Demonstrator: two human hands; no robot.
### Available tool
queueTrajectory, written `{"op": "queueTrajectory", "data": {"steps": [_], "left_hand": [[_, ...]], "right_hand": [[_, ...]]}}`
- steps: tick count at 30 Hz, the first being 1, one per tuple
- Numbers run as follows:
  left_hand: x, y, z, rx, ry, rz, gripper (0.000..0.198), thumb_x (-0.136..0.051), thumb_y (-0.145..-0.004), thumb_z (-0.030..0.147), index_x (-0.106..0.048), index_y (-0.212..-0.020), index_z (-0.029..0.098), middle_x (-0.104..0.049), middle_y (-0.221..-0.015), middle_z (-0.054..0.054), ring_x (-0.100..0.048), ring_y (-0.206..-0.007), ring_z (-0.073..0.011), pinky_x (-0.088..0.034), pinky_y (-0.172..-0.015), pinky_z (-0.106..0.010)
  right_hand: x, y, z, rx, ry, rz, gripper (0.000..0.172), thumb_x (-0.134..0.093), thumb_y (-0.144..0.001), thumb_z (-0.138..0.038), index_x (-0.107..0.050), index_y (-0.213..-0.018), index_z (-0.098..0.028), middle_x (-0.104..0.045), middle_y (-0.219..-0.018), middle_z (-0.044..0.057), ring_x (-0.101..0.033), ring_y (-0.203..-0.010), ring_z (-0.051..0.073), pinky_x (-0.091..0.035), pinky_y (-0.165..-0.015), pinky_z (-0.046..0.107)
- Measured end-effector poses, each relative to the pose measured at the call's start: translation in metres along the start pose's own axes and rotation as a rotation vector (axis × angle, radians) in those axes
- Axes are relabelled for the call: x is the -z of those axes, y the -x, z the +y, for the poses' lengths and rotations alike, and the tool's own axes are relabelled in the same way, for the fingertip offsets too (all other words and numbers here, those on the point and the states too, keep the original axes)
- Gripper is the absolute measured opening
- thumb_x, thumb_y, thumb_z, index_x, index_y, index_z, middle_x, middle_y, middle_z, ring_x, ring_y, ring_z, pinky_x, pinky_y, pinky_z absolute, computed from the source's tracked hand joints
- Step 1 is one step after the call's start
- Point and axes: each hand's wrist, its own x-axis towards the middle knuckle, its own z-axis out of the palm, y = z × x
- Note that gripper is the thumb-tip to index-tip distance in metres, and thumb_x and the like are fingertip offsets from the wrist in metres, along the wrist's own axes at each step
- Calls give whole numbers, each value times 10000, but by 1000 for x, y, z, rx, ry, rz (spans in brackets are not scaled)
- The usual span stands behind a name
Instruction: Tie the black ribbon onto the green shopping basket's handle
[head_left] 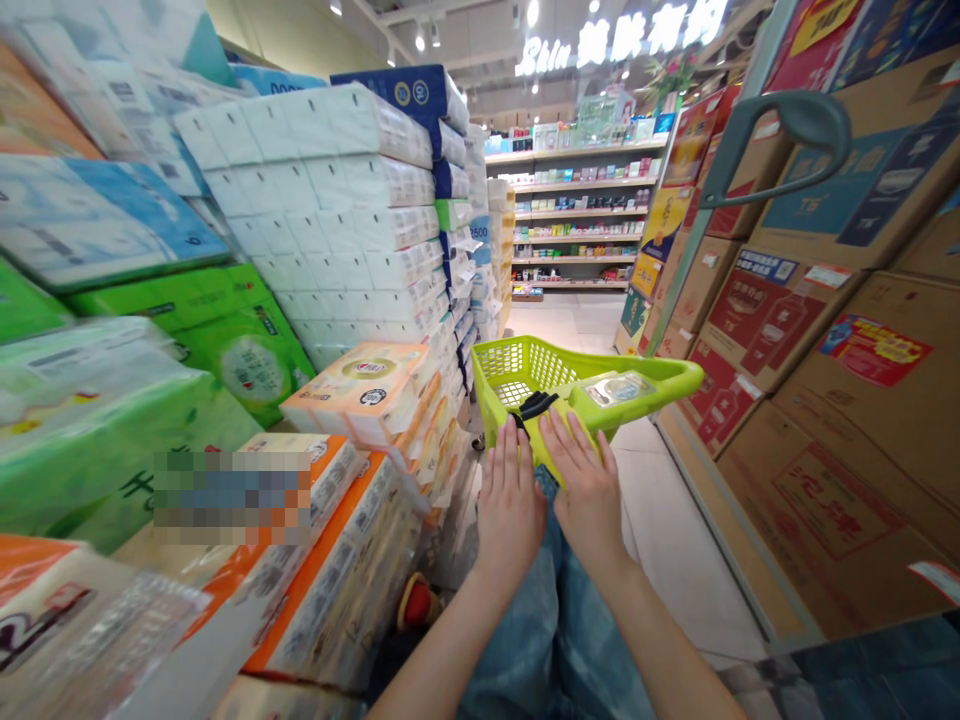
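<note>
A yellow-green plastic shopping basket (525,352) with perforated walls stands in the aisle ahead of my knees. Its long handle part (679,380) reaches to the right and carries a clear-covered label. My left hand (512,492) lies flat at the basket's near end, fingers stretched out together. Beside it, my right hand (583,482) rests palm down on the near end too, fingers extended and slightly apart. Just past the fingertips is a black ribbed piece (536,406) on the basket's near edge. Neither hand grips anything; the palms' undersides are hidden.
Stacked tissue packs (367,385) crowd the left side close to my arm. White tissue stacks (322,200) rise behind them. Cardboard cartons (862,430) line the right, with a grey hook-shaped handle (787,150) jutting out. Product shelves (574,208) stand across the aisle's far end.
</note>
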Motion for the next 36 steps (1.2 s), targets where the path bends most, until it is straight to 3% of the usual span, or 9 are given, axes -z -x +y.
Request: {"op": "queueTrajectory", "data": {"steps": [5,8,12,17,20,24,30,33,36], "left_hand": [[2,0,-1,-9,23,-4,779,-465,-878,141,-127,-1576,70,-238,-1632,-180,-179,-1528,-254,-313,-1213,-445],[1,1,1,-19,28,-5,789,-484,-873,143,-132,-1574,61,-222,-1635,-182,-157,-1531,-263,-308,-1214,-450],[-1,0,3,5,31,-6,790,-495,-865,157,-150,-1566,39,-231,-1629,-200,-152,-1531,-267,-304,-1216,-444],[1,0,3,16,15,-8,768,-470,-865,138,-163,-1558,19,-255,-1620,-211,-173,-1527,-268,-307,-1217,-443],[2,0,1,-9,3,-15,748,-472,-866,140,-194,-1545,-2,-254,-1619,-218,-165,-1529,-271,-296,-1222,-445],[3,0,0,-23,16,-29,758,-481,-865,148,-188,-1548,0,-237,-1627,-207,-143,-1535,-269,-282,-1225,-445],[1,1,2,-14,48,-10,826,-490,-866,149,-80,-1574,33,-211,-1637,-192,-151,-1535,-256,-286,-1223,-437],[-1,1,5,7,53,-3,841,-496,-868,154,-58,-1575,33,-208,-1634,-204,-167,-1531,-263,-297,-1217,-443],[-2,1,6,26,55,4,847,-500,-864,149,-54,-1574,28,-221,-1627,-216,-179,-1527,-271,-309,-1212,-451]], "right_hand": [[14,-5,64,-116,75,68,848,-397,-733,17,-363,-1521,-294,-467,-1543,19,-370,-1461,197,-243,-1204,473],[20,-12,80,-207,124,86,863,-422,-720,9,-350,-1526,-292,-467,-1544,27,-397,-1446,210,-285,-1186,488],[13,-14,44,-234,195,55,801,-413,-778,-6,-333,-1538,-246,-448,-1554,47,-368,-1462,242,-227,-1200,544],[-5,-4,-9,-57,88,56,704,-383,-868,-52,-331,-1546,-237,-460,-1547,43,-363,-1463,234,-202,-1218,494],[-12,6,-4,19,53,65,703,-378,-889,-61,-291,-1563,-240,-459,-1548,44,-326,-1482,222,-199,-1223,479],[-11,12,32,64,92,64,768,-344,-862,-12,-226,-1584,-248,-440,-1560,61,-304,-1493,214,-186,-1226,501],[6,-1,80,-99,159,127,850,-383,-793,13,-238,-1578,-280,-452,-1553,39,-359,-1466,213,-194,-1225,507],[7,-6,68,-194,139,143,857,-379,-778,14,-240,-1579,-260,-424,-1570,40,-347,-1473,225,-224,-1215,504],[0,-1,31,-138,111,98,830,-371,-799,5,-240,-1579,-247,-417,-1574,38,-316,-1487,228,-174,-1225,519]]}}
